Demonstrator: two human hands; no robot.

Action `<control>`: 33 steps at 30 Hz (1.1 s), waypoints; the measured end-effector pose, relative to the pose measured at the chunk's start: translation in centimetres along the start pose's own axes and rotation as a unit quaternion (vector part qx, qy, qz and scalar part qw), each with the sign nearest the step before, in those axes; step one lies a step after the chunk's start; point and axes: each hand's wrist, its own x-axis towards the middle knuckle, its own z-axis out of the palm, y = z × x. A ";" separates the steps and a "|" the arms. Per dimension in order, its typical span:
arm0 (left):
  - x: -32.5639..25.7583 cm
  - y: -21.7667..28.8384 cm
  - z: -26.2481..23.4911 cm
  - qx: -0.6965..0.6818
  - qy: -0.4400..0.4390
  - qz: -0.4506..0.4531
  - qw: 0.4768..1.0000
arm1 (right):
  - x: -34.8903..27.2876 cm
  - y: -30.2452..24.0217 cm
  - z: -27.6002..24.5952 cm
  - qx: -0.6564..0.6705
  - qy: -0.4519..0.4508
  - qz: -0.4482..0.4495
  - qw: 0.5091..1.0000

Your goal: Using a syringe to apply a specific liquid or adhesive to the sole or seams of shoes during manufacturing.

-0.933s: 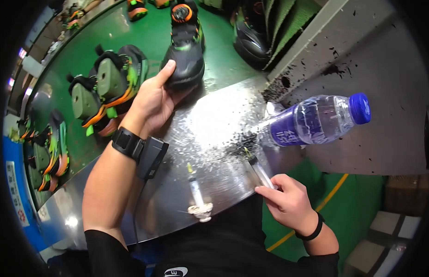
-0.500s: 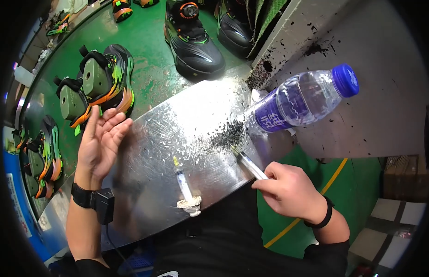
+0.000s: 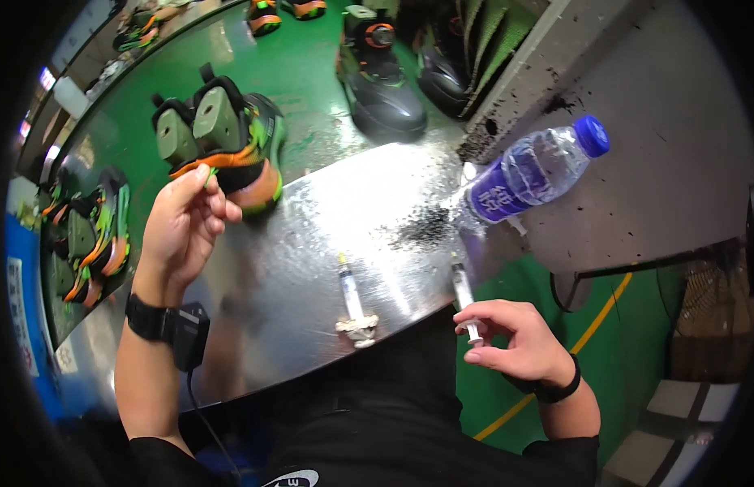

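Across the worktop (image 3: 312, 215), paired shoes (image 3: 235, 157) are seen at one o'clock from the nearer left hand (image 3: 182, 223), apparently pinching a green tab (image 3: 212, 172); a syringe (image 3: 462, 284), tip toward twelve, is held in the right hand (image 3: 516, 339).

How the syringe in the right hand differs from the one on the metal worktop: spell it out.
Support: the held syringe is in the right grip, while the resting syringe lies on the metal worktop.
Rear end: the held syringe shows a bare white end, while the resting syringe has a lumpy white mass around its rear.
Shared: both tips point away from the person.
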 end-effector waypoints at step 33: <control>-3.6 -1.6 -4.8 0.102 -0.017 0.021 0.994 | -0.8 -1.2 5.0 0.103 0.016 -0.118 0.988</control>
